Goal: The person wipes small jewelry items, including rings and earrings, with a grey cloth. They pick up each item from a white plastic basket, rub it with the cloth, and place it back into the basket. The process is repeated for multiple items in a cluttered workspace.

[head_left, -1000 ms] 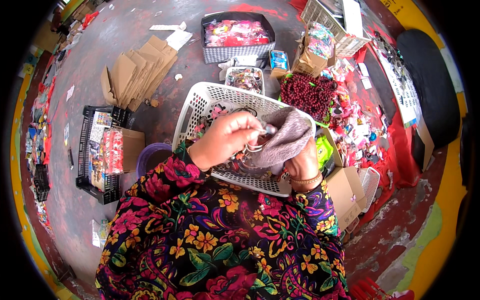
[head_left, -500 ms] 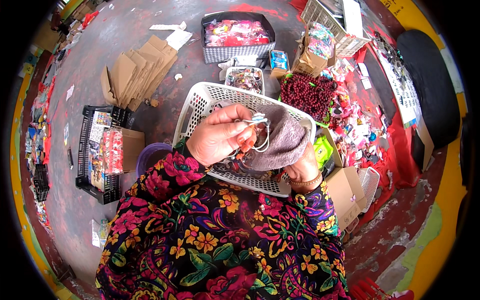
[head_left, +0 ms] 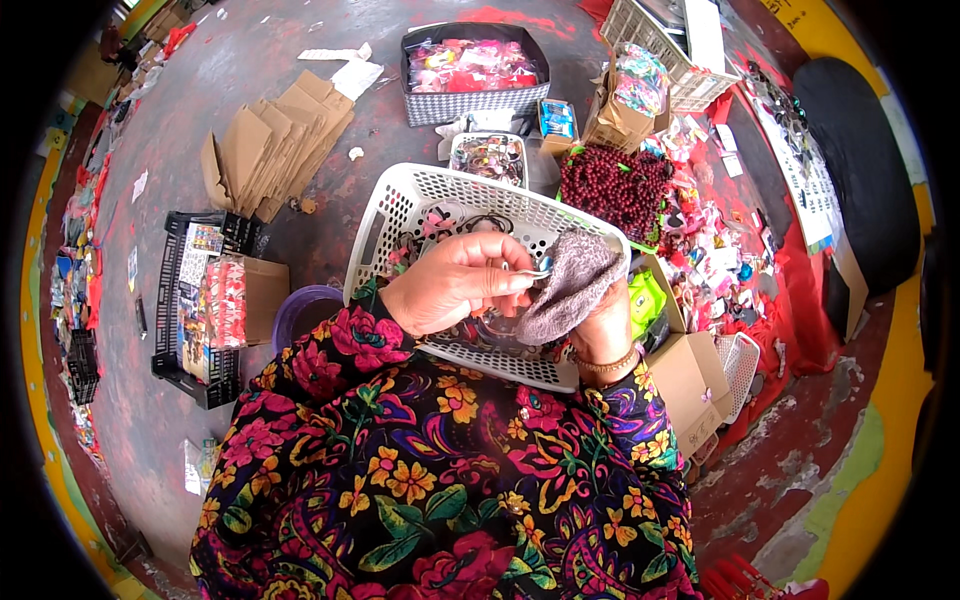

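My left hand (head_left: 455, 285) is raised over a white plastic basket (head_left: 400, 205) and pinches a small shiny metal piece (head_left: 538, 270) between its fingertips. My right hand (head_left: 600, 325), with a beaded bracelet at the wrist, grips a grey-brown cloth (head_left: 570, 285) wrapped against that metal piece. Both hands meet above the basket's middle. Small dark and pink trinkets lie inside the basket, partly hidden by my hands. My flowered sleeves fill the lower part of the view.
A heap of dark red beads (head_left: 615, 185) lies behind the basket. A black crate (head_left: 195, 300) with packets stands at left, flattened cardboard (head_left: 275, 145) beyond it. A dark bin of pink packets (head_left: 475, 70) stands at the back. An open carton (head_left: 690, 375) sits at right.
My left hand has shifted slightly left and down, and its fingers now pinch the metal piece at the cloth's edge. The cloth has turned a little in my right hand.
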Tool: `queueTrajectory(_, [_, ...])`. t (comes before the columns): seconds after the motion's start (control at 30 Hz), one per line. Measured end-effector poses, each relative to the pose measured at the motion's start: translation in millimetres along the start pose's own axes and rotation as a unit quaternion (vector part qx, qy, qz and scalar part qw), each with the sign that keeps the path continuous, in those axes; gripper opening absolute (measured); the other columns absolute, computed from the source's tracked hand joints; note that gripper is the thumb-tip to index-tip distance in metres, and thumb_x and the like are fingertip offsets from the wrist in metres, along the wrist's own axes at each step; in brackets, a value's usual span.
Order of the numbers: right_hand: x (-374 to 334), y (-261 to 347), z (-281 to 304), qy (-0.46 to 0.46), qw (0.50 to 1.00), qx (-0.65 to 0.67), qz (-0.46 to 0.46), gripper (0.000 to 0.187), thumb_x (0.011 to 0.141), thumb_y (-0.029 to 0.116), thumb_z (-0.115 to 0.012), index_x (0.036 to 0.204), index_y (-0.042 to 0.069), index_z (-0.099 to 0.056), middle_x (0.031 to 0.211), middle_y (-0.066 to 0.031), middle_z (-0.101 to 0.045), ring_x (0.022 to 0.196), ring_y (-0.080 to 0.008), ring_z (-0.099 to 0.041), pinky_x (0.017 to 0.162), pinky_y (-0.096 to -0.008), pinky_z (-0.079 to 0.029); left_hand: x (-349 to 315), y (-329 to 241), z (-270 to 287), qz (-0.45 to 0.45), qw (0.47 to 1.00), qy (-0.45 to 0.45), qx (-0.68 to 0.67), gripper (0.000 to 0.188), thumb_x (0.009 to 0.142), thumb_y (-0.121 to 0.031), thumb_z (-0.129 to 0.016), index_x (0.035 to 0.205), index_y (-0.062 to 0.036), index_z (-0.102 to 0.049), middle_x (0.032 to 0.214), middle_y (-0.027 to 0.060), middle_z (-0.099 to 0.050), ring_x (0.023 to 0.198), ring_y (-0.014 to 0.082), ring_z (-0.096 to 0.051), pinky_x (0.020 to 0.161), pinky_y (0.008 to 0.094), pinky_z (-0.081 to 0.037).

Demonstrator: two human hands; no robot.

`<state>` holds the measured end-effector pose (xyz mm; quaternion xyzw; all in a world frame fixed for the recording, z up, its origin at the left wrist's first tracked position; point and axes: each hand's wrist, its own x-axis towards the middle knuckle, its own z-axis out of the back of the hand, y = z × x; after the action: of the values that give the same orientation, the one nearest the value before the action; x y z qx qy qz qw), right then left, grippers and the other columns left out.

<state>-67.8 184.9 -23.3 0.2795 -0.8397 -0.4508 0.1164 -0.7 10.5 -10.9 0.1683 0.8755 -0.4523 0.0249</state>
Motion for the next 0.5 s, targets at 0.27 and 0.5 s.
queueTrajectory(0.27, [4,9,-7,0.03,0.993,0.107,-0.038,0.037,0.084,0.017,-0.057,0.113,-0.001,-0.046,0.1,-0.0134,-0.058,0.087,-0.0231,-0.06,0.076,-0.0365,-0.052,2,0,3,-0.016,0.996,-0.087,0.001,0.02,0.086,-0.017,-0.055,0.094,0.0,-0.06,0.078,0.002,-0.06,0.061,0.0064,-0.053,0.055,0.0187,-0.042])
queueTrajectory(0.5, [8,4,1,0.0,0.999,0.04,-0.008,0.04,0.082,0.012,-0.058,0.118,0.0,-0.044,0.108,-0.0096,-0.054,0.094,-0.0217,-0.057,0.08,-0.0346,-0.05,-2,-10,0,-0.166,0.945,-0.167,0.226,0.016,0.082,-0.006,-0.057,0.094,0.0029,-0.062,0.077,0.0035,-0.062,0.065,0.0056,-0.053,0.06,0.0192,-0.042])
